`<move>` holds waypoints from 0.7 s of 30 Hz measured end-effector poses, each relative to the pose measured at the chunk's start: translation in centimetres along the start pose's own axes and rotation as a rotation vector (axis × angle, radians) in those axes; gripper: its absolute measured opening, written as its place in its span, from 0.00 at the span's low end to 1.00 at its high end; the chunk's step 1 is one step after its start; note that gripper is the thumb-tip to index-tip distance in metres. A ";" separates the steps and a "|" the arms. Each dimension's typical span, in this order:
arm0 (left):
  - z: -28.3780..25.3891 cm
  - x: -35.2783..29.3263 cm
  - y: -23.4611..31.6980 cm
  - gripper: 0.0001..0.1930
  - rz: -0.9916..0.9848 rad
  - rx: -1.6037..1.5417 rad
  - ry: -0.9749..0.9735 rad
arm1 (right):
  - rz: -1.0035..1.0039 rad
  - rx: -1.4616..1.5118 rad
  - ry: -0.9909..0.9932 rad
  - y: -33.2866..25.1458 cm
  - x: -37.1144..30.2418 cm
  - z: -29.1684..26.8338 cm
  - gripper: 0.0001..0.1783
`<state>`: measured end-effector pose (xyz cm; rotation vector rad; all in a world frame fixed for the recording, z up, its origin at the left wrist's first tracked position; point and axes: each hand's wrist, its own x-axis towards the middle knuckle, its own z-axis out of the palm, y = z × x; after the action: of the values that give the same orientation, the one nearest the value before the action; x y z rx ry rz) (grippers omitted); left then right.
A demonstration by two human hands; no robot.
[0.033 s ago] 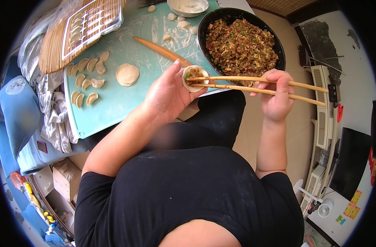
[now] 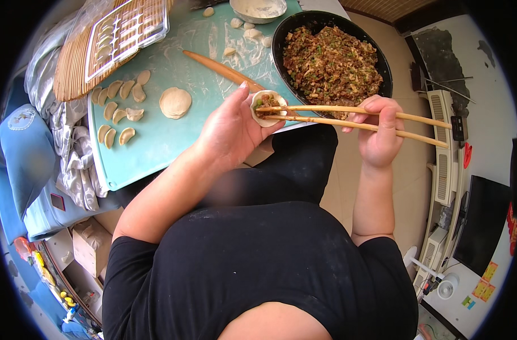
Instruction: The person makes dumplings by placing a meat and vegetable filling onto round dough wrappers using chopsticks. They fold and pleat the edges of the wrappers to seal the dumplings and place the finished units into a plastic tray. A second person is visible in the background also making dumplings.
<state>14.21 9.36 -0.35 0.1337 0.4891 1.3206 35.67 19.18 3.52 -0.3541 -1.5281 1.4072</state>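
Observation:
Cupped in my left hand point(image 2: 229, 129) is a round dumpling wrapper point(image 2: 256, 117), its edge curving up around a small heap of filling point(image 2: 268, 101). A pair of long wooden chopsticks point(image 2: 332, 108) is gripped in my right hand point(image 2: 381, 139). Their tips reach into the wrapper and touch the filling. Just beyond my left fingers, a tapered wooden rolling pin point(image 2: 216, 67) lies slantwise on the green mat point(image 2: 156, 161); my hand hides its near end. Left of this hand, a flat stack of round wrappers point(image 2: 175, 103) rests on the mat.
A black pan point(image 2: 276, 51) full of mixed filling stands at the far right of the mat. Several folded dumplings point(image 2: 119, 116) lie at the left. Behind them are a dumpling tray point(image 2: 88, 71) and a wooden slatted mat point(image 2: 66, 79). A flour bowl point(image 2: 258, 8) and dough pieces point(image 2: 251, 34) sit farthest away.

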 end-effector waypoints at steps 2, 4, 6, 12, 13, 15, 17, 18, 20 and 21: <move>-0.1 0.1 0.0 0.27 -0.002 -0.004 -0.003 | -0.021 0.005 -0.003 0.3 -0.2 0.0 0.17; 0.1 0.0 0.0 0.27 0.000 -0.004 0.003 | -0.001 0.021 0.017 0.5 -0.3 -0.1 0.18; 0.1 0.0 0.0 0.27 0.004 -0.010 0.009 | 0.047 0.061 0.098 0.6 -0.4 -0.2 0.18; 0.0 0.3 0.0 0.28 -0.013 -0.011 0.045 | 0.141 0.307 0.389 -0.1 -0.1 -5.2 0.20; -0.1 0.5 0.0 0.29 -0.015 -0.017 0.058 | 0.108 0.252 0.500 -0.2 0.0 -6.0 0.20; 0.0 0.6 0.1 0.29 -0.012 -0.028 0.059 | 0.305 -0.559 0.566 1.3 0.1 -6.5 0.19; -0.1 0.5 0.0 0.29 -0.019 -0.040 0.043 | 0.216 -0.416 0.590 0.7 -0.8 -6.1 0.19; -0.1 0.4 0.0 0.29 -0.018 -0.027 0.046 | 0.163 -0.328 0.583 0.4 -1.0 -6.0 0.19; 0.2 0.4 0.1 0.29 -0.023 0.002 0.045 | 0.105 -0.113 0.548 -0.1 -1.1 -5.5 0.20; 0.3 0.4 0.1 0.29 -0.043 -0.004 0.022 | 0.125 -0.024 0.477 -0.2 -1.1 -5.4 0.20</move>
<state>14.26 9.85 -0.17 0.1047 0.5048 1.2819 40.57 21.47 2.36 -0.7530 -1.1456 1.2834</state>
